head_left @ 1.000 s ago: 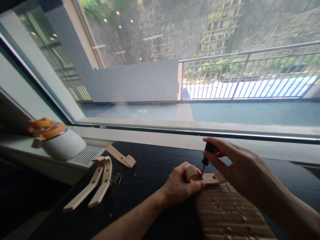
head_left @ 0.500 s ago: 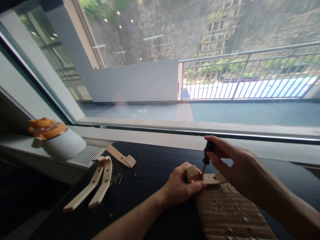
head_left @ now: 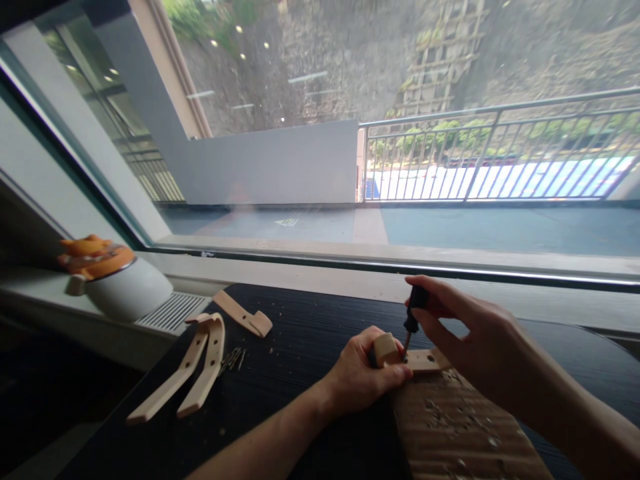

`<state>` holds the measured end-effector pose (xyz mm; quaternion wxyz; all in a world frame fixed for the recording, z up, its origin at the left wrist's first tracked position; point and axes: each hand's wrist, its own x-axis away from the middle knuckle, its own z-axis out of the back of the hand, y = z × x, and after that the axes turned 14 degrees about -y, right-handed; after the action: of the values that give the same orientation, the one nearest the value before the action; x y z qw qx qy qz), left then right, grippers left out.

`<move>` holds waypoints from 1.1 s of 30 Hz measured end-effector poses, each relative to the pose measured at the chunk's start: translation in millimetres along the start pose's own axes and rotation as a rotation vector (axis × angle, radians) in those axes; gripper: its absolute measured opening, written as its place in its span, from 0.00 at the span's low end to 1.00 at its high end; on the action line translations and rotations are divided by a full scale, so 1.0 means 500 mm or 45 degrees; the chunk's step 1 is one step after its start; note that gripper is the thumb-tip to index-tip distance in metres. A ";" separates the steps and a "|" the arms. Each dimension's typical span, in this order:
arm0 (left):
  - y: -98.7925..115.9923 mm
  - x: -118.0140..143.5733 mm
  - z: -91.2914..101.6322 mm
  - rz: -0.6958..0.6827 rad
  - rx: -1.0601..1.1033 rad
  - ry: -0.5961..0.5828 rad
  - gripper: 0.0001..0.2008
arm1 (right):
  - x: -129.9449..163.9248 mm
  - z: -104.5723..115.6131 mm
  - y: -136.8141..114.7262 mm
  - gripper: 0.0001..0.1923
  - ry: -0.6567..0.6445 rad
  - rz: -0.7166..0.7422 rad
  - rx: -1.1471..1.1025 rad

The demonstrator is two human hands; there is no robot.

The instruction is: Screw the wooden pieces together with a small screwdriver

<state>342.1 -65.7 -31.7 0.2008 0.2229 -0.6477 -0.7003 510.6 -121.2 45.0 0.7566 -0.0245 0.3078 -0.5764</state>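
Note:
My right hand point(head_left: 450, 310) grips the black handle of a screwdriver point(head_left: 413, 312), which stands nearly upright with its tip down in a hole of a pale wooden piece point(head_left: 424, 361). A screw head seems to sit under the tip, too small to make out well. Fingers of my left hand point(head_left: 367, 363) are closed around the curved end of that wooden piece and press it against a brown wooden board point(head_left: 455, 427). The board has a striped grain and wood chips scattered over it. My right hand hides the far end of the wooden piece.
Two bent wooden pieces point(head_left: 213, 360) with holes lie at left on the black table point(head_left: 295, 327). Several screws point(head_left: 233, 360) are beside them. Another wooden piece point(head_left: 243, 313) lies farther back. A white pot with an orange cat-like lid point(head_left: 125, 287) stands on the sill by the window.
The fingers of my right hand and the screwdriver handle have shifted very slightly. My left hand and the wooden piece stay in place.

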 end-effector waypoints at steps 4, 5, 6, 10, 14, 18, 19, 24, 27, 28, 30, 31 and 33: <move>0.003 -0.001 0.004 0.002 -0.019 -0.009 0.11 | 0.002 0.005 0.000 0.18 -0.047 0.010 -0.039; 0.005 -0.002 0.008 0.006 -0.022 -0.026 0.10 | 0.003 0.007 0.000 0.19 -0.080 0.018 -0.056; 0.007 -0.003 0.014 0.011 -0.018 -0.060 0.11 | 0.003 0.010 -0.002 0.19 -0.112 0.029 -0.069; 0.016 -0.010 0.041 0.058 0.049 -0.244 0.13 | 0.001 0.013 -0.009 0.19 -0.174 0.073 -0.078; 0.012 -0.013 0.042 0.082 0.017 -0.180 0.16 | -0.004 0.009 -0.007 0.19 -0.147 0.062 -0.041; -0.002 -0.009 0.022 0.043 0.043 -0.070 0.19 | -0.006 0.007 -0.001 0.20 -0.126 0.042 -0.015; -0.004 -0.008 0.018 0.034 0.048 -0.068 0.18 | -0.006 0.007 -0.001 0.20 -0.140 0.040 -0.025; -0.004 -0.007 0.014 0.003 0.073 -0.093 0.14 | -0.006 0.003 -0.004 0.21 -0.182 0.019 -0.114; -0.002 -0.006 0.013 -0.011 0.082 -0.096 0.13 | -0.006 0.002 -0.004 0.22 -0.166 -0.010 -0.123; -0.001 -0.006 0.013 -0.009 0.084 -0.096 0.13 | -0.006 0.003 -0.004 0.22 -0.160 -0.018 -0.120; 0.000 -0.006 0.012 0.003 0.091 -0.098 0.13 | -0.006 0.003 0.000 0.21 -0.155 -0.033 -0.108; 0.000 -0.006 0.011 0.009 0.094 -0.101 0.13 | -0.006 0.003 0.003 0.21 -0.157 -0.042 -0.102; 0.001 -0.006 0.012 0.018 0.094 -0.107 0.12 | -0.007 0.004 0.015 0.21 -0.157 -0.068 -0.099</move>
<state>341.3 -59.2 -30.7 0.1700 0.1960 -0.6824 -0.6834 517.8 -116.3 45.3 0.7569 -0.0977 0.2821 -0.5814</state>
